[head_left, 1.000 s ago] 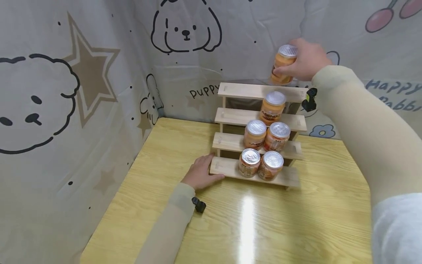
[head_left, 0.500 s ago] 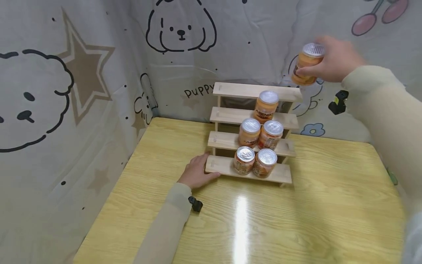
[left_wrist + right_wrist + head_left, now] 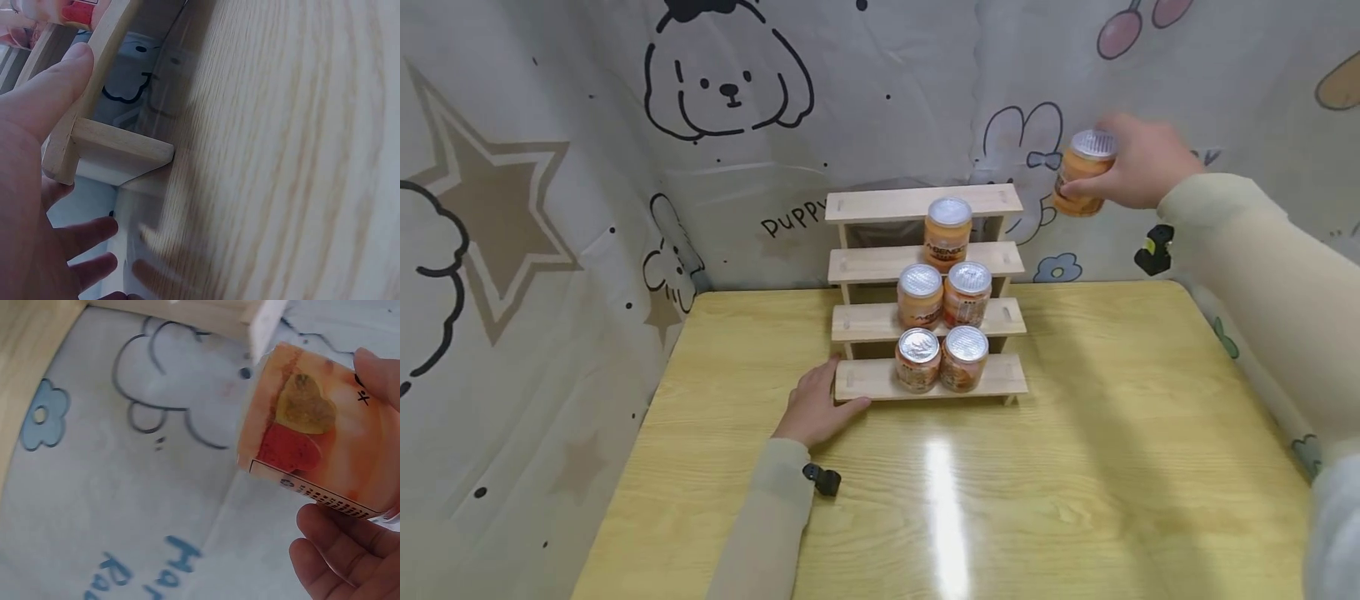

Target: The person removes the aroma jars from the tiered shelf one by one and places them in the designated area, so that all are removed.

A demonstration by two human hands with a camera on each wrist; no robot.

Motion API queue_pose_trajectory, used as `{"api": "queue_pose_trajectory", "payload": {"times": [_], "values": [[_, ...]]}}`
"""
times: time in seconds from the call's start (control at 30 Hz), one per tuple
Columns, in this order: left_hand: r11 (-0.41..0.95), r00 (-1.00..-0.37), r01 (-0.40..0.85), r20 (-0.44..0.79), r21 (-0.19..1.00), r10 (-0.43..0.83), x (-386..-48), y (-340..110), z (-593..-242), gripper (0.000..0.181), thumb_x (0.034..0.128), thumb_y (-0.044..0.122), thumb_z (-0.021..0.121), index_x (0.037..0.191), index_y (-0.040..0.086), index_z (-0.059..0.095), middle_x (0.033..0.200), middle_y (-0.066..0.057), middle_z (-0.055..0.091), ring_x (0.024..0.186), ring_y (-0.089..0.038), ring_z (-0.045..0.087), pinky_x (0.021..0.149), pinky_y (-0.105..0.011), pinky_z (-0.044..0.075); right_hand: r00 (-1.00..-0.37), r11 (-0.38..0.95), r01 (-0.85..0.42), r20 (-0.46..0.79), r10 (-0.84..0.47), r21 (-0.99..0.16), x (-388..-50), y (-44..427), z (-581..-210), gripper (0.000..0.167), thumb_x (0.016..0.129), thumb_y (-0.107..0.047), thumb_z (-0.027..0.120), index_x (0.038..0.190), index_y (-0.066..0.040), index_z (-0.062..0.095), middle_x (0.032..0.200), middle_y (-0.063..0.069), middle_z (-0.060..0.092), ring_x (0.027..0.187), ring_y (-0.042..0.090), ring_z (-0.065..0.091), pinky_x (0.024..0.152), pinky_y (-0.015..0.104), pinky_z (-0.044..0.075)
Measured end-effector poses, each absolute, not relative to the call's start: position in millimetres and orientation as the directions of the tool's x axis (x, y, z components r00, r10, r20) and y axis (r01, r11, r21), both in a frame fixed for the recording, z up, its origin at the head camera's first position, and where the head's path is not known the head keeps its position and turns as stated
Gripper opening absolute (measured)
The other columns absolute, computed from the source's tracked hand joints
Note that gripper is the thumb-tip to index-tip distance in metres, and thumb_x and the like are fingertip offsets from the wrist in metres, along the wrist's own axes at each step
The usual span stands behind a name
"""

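In the head view, my right hand (image 3: 1138, 167) grips an orange jar (image 3: 1081, 182) with a ridged silver lid, held up right of the rack's top tier. The right wrist view shows this jar's label (image 3: 306, 419), with red and yellow pieces pictured, between thumb and fingers. My left hand (image 3: 816, 408) touches the lower left corner of a wooden tiered rack (image 3: 872, 267). Its thumb lies along the bottom board (image 3: 103, 65) in the left wrist view, the other fingers extended past the board's end. A single jar (image 3: 947, 233) stands on the second tier from the top.
Two jars (image 3: 919, 297) share the tier below, and another pair (image 3: 917, 360) sits on the bottom tier. The rack stands on a yellow wood-grain table (image 3: 1075, 467) near its back edge. A printed cloth (image 3: 895, 133) hangs behind and to the left.
My right hand has carried the jar from above the top tier's right end to farther right, off the rack. My left hand stays at the rack's corner. The head view has turned.
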State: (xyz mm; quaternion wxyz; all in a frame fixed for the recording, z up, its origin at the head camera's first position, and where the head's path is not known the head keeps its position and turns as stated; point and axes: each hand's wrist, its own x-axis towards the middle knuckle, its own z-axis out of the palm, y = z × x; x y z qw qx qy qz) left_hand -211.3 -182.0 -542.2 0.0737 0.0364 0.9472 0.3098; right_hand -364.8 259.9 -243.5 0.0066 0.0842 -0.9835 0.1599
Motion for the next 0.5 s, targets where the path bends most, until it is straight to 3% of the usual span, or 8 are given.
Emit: {"api": "queue_pose_trajectory", "payload": {"times": [0.27,0.5], "values": [[0.808,-0.986,-0.001,-0.137,0.589,0.099,-209.6,-183.2,-541.8,0.106,0.0841,0.077,0.06,0.163,0.02,0.018,0.162,-0.011,0.031,0.149,-0.035,0.025,0.118,-0.057,0.022,-0.985,0.934,-0.162,-0.005,-0.173,-0.317,-356.6,276.2,-281.8,0.102,0.086,-0.057,0.074,0.153,0.004,0.026,0.127,0.033,0.049,0.108,0.049,0.052,0.087,0.064,0.047],[0.805,-0.986,0.012,-0.125,0.593,0.108,-209.7,-182.2,-538.0,0.105,0.0847,0.075,0.061,0.163,0.019,0.019,0.161,-0.012,0.032,0.149,-0.035,0.025,0.117,-0.058,0.023,-0.985,0.934,-0.145,-0.042,-0.167,-0.328,-345.3,286.7,-331.3,0.096,0.086,-0.051,0.078,0.148,0.006,0.03,0.123,0.033,0.052,0.103,0.048,0.056,0.082,0.061,0.049]]}}
